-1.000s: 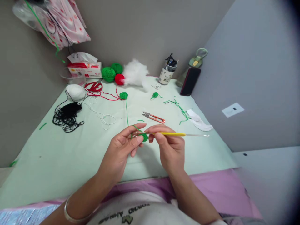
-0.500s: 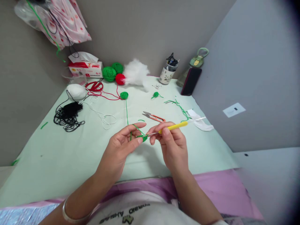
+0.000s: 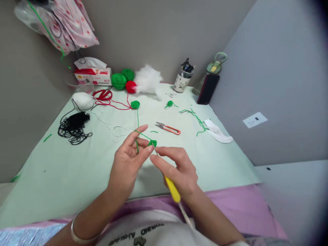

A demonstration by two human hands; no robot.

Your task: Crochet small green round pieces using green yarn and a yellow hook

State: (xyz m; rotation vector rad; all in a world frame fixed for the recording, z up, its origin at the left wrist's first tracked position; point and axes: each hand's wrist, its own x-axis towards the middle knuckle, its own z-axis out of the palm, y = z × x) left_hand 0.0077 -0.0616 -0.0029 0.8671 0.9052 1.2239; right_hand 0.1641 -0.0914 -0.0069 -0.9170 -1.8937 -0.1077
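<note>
Between the thumb and fingers of my left hand [image 3: 128, 159] is a small green crochet piece [image 3: 153, 143]. Green yarn [image 3: 142, 134] runs from it over my raised left index finger and back to a small green yarn ball [image 3: 135, 105]. My right hand [image 3: 180, 169] grips a crochet hook [image 3: 172, 188] with a yellow handle, which now points down toward my body. The hook's metal tip meets the green piece; whether it is inside a stitch I cannot tell. Thread snips [image 3: 168, 128] with orange handles lie just beyond my hands.
Along the back stand a tissue box [image 3: 93, 76], green yarn balls [image 3: 119, 81], white stuffing [image 3: 148, 81], a pen jar [image 3: 183, 80] and a phone [image 3: 208, 89] against a bottle. Black yarn [image 3: 74, 126] and red scissors [image 3: 102, 95] lie left, green scraps [image 3: 197, 119] right.
My right hand has turned the hook, so its yellow handle swings from pointing right to pointing down toward me. The green piece and my left hand have shifted slightly left and up.
</note>
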